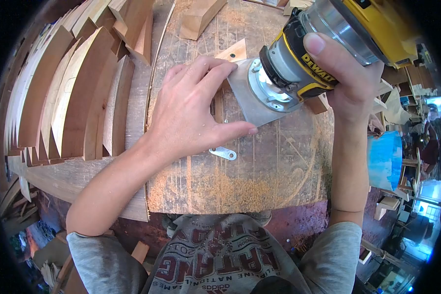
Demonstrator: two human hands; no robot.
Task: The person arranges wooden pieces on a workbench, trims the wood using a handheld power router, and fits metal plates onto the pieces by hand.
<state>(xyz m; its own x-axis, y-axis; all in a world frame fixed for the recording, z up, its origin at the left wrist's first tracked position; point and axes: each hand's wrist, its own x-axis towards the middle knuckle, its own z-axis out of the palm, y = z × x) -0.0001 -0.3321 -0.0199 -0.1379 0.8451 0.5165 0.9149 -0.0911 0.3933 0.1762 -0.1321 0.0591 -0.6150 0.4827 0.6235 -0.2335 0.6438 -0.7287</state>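
My right hand (350, 81) is wrapped round the body of a yellow and black trim router (291, 68), its thumb lying along the housing. The router leans to the upper right above its flat, clear-looking base plate (246, 105). My left hand (188, 103) spans the left edge of that plate, index finger at the upper corner and thumb at the lower one. Beneath the plate a light wooden piece (237, 49) with a dark screw or hole sticks out. A small flat metal piece with a round hole (225, 153) lies just below my left thumb. The router's bit is hidden.
Curved wooden pieces (78, 93) stand stacked along the left. A wooden block (201, 18) sits at the back of the worn workbench (274, 161), with sawdust (210, 183) spread near its front edge. A blue sheet (384, 159) hangs at right.
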